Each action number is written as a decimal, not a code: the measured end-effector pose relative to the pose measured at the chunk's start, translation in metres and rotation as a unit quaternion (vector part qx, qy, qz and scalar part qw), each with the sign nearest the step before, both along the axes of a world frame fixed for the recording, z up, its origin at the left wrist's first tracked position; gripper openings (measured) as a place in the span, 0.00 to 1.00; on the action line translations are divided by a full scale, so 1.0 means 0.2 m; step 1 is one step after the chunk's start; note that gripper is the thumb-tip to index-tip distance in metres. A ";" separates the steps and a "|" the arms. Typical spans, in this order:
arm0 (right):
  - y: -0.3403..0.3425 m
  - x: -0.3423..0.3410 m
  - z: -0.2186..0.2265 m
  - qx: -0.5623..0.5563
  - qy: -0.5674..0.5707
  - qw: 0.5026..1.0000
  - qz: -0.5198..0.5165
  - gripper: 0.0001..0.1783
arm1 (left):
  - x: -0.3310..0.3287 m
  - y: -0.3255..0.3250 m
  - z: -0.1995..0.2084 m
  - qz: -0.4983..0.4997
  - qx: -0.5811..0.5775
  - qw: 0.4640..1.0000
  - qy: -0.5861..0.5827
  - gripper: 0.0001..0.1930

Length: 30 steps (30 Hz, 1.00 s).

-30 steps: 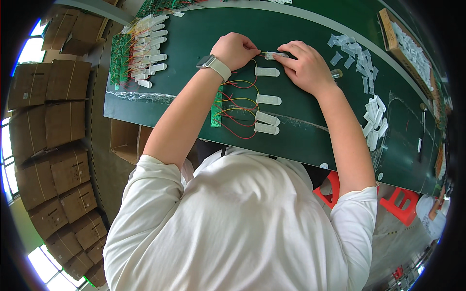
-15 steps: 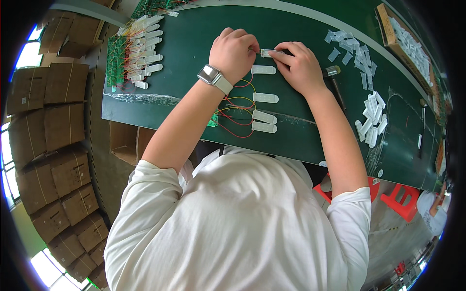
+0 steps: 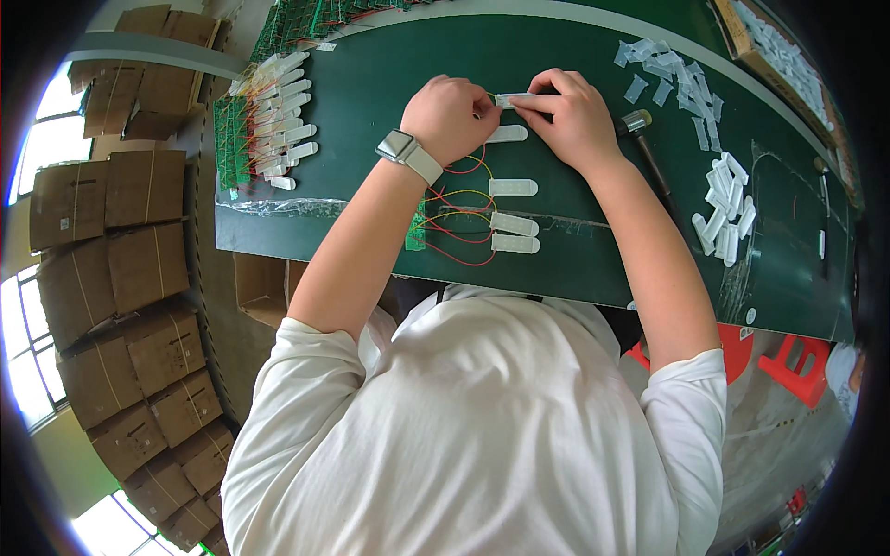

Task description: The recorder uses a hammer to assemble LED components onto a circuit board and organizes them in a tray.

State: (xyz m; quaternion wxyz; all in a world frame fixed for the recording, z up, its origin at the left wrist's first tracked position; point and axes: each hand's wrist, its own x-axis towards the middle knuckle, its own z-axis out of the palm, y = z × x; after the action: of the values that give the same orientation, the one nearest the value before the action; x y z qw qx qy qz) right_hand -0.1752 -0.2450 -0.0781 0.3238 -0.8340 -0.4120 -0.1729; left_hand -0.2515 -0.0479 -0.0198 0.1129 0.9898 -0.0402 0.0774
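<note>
A small white plastic piece point(image 3: 513, 100) lies on the green table between my hands. My right hand point(image 3: 572, 119) grips its right end, thumb and fingers pressed together. At its left end, my left hand point(image 3: 451, 119) is closed in a pinch on a thin wire, mostly hidden by the fingers. Below, several finished-looking white oblong pieces with rounded ends point(image 3: 514, 187) lie in a column. Red and yellow wires point(image 3: 461, 211) run from them to a green circuit board point(image 3: 415, 227), partly covered by my left forearm.
At the far left lie green boards point(image 3: 231, 144) wired to white pieces point(image 3: 295, 116). To the right are clear plastic bits point(image 3: 691, 102), a heap of white covers point(image 3: 726, 208) and a hammer point(image 3: 654, 162). A box of white parts point(image 3: 783, 65) stands at the far right.
The whole view has shifted slightly. My left fingers have come closer to the left end of the white piece; my right hand keeps its grip.
</note>
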 end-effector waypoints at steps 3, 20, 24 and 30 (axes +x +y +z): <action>0.03 0.00 -0.01 0.008 0.022 1.000 -0.015 0.05 | 0.04 0.05 0.00 0.099 -0.191 0.964 0.154 0.12; 0.08 0.09 -0.02 -0.030 -0.017 0.999 0.023 0.05 | 0.09 0.19 -0.12 -0.038 -0.120 0.992 -0.030 0.12; 0.08 0.11 -0.02 -0.016 -0.008 0.999 0.050 0.05 | 0.10 0.21 -0.14 -0.035 -0.095 0.994 -0.045 0.12; 0.08 0.12 -0.03 -0.016 0.013 0.998 0.058 0.07 | 0.13 0.22 -0.17 -0.051 -0.077 0.994 -0.063 0.14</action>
State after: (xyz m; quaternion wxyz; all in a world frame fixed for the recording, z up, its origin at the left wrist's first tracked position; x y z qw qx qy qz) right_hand -0.1516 -0.2290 -0.0846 0.3247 -0.8161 -0.4581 -0.1368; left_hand -0.2263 -0.0047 -0.0539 0.1898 0.9680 -0.0914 0.1367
